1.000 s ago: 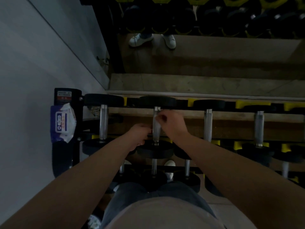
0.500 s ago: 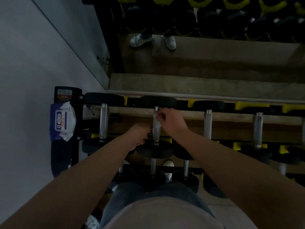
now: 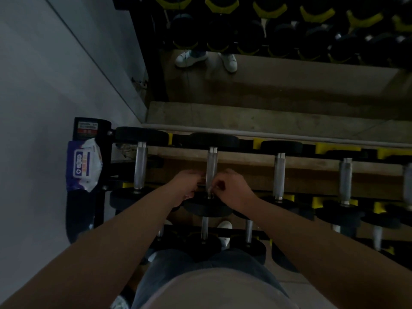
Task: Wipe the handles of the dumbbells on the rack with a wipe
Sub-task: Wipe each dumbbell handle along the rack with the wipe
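The dumbbell rack (image 3: pixel 245 158) runs left to right below me, with black-headed dumbbells lying on it. My hands meet at the near end of the second dumbbell's chrome handle (image 3: pixel 212 156). My right hand (image 3: pixel 233 189) pinches a pale wipe (image 3: pixel 210 177) wrapped around that handle. Fingers curled, my left hand (image 3: pixel 187 186) grips the same handle from its left side, just above the near head (image 3: pixel 207 207). How the wipe lies under my fingers is hidden.
A purple and white wipe pack (image 3: pixel 84 168) sits on the rack's left end post. Other chrome handles (image 3: pixel 140 166) (image 3: pixel 279 175) (image 3: pixel 345 181) flank the one I hold. Smaller dumbbells (image 3: pixel 204 229) lie on the lower tier. A grey wall (image 3: pixel 44 108) stands at left, a mirror (image 3: pixel 267 81) ahead.
My right hand slid with the wipe from the handle's far part down to its near end. My left hand moved up from the near head to the handle.
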